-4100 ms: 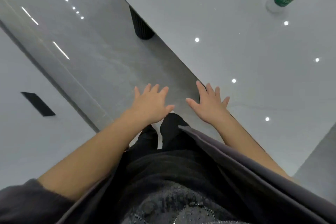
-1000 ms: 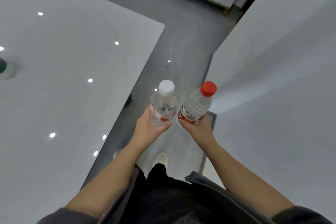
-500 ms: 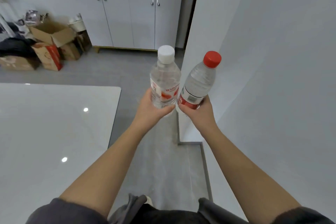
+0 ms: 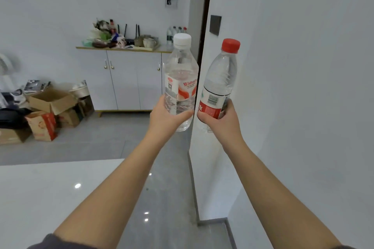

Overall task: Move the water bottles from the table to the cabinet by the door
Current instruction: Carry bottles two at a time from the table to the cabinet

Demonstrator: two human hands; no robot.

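Note:
My left hand [image 4: 167, 118] grips a clear water bottle with a white cap [image 4: 180, 70] and an orange-red label, held upright. My right hand [image 4: 219, 122] grips a clear water bottle with a red cap [image 4: 221, 79] and a red label, tilted slightly right. Both are held out at chest height, side by side. Ahead stands the white cabinet [image 4: 125, 79] with a thin gold-edged top, next to a dark door frame [image 4: 204, 32]. Several water bottles [image 4: 175, 33] stand on its right end.
The white glossy table [image 4: 50, 198] fills the lower left. A white wall corner [image 4: 202, 147] juts out close on the right. Cardboard boxes [image 4: 48, 111] and clutter lie on the grey floor at left. Bags, cups and a router crowd the cabinet top [image 4: 119, 38].
Four seconds ago both hands were empty over the table edge. Since then each hand holds a bottle, and my view has lifted from the floor toward the cabinet, which now looks nearer.

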